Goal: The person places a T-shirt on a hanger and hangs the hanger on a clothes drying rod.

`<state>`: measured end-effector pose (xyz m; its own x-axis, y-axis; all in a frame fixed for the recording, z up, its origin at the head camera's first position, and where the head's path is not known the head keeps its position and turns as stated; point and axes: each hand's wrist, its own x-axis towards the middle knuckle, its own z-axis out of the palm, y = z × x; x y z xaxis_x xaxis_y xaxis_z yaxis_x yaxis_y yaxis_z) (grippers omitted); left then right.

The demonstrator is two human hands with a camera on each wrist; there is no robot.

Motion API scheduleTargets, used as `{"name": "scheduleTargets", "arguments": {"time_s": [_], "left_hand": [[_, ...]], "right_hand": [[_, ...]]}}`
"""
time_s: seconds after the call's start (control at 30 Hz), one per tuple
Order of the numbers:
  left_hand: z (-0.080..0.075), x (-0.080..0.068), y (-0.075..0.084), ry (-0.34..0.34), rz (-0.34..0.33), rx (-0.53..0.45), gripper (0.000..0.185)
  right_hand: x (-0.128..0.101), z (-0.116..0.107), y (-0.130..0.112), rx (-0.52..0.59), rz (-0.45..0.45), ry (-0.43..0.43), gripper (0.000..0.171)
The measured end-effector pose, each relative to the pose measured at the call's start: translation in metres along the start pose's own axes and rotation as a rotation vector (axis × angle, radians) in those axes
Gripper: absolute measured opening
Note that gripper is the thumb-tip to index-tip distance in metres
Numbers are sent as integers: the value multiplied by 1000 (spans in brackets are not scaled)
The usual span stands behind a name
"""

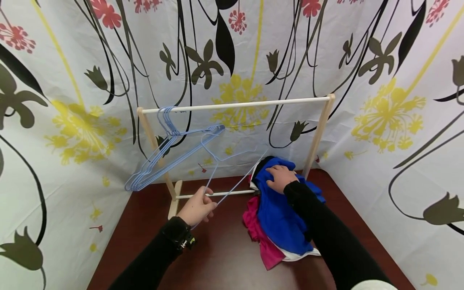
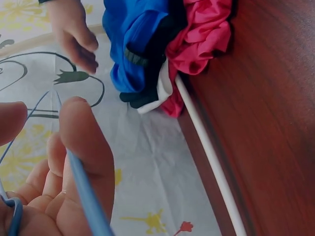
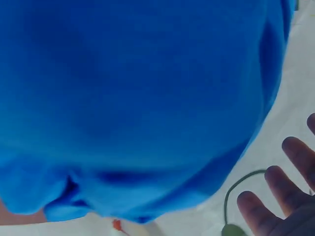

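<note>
My left hand (image 1: pixel 197 207) grips a light blue hanger (image 2: pixel 87 194) by its wire, in front of the rack. In the left wrist view, the wire runs along the fingers and its hook end lies by the palm. My right hand (image 1: pixel 282 179) is over the top of a blue garment (image 1: pixel 277 217) at the right of the table. The right wrist view shows the fingers (image 3: pixel 290 196) spread beside the blue cloth, curled round nothing. Beneath and beside the blue garment lie a crimson garment (image 1: pixel 266 245) and some white and black cloth.
A small rack with a white rail (image 1: pixel 235 105) and wooden posts stands at the back of the dark red table (image 1: pixel 217 257). Several light blue hangers (image 1: pixel 170 161) hang together at its left end. A low white bar (image 1: pixel 235 193) joins the posts. Patterned curtains surround the table.
</note>
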<state>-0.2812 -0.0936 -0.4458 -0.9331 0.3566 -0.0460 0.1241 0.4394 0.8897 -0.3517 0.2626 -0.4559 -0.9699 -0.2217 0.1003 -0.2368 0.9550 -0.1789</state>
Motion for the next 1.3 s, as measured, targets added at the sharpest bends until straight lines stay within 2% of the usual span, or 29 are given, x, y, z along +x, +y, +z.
{"name": "scheduleTargets", "arguments": {"time_s": [0.3, 0.43, 0.57, 0.73, 1.03, 1.3], "left_hand": [[3, -2, -10, -32, -4, 8, 38], [5, -1, -13, -32, -11, 1, 38], [7, -1, -13, -48, -13, -11, 38], [7, 0, -15, -54, -18, -14, 37], [7, -1, -18, -62, -12, -13, 35], [5, -3, -17, -91, 2, -15, 35]], "right_hand": [[28, 18, -17, -78, -22, -59, 55], [39, 30, -16, -103, -35, -87, 61], [45, 42, -10, -126, -10, -84, 55], [44, 40, -2, -47, 63, -40, 45], [37, 18, 21, 156, 144, 53, 24], [28, -1, 39, 272, 154, 98, 32]]}}
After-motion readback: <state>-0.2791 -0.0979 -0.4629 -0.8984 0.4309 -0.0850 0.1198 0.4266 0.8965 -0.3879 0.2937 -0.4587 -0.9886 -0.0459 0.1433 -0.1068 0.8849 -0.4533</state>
